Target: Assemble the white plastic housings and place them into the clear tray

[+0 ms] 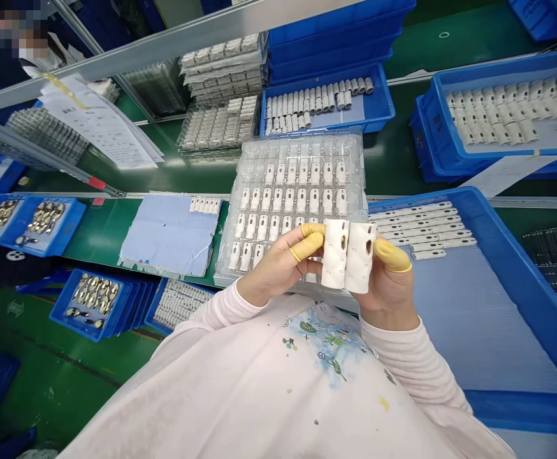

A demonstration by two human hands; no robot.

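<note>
My left hand and my right hand hold two white plastic housings side by side close to my chest. The left housing is pinched by my left fingers, which wear yellow finger cots. The right housing sits in my right hand, a yellow cot on the thumb. Both housings stand upright and touch each other, with small holes facing me. Just beyond them lies a clear blister tray with rows of the same white parts in its pockets.
A blue bin at my right holds flat white strips. Farther blue bins hold more white parts. A light blue cloth lies on the green belt at left, small blue trays of metal pieces beyond it. Another person sits far left.
</note>
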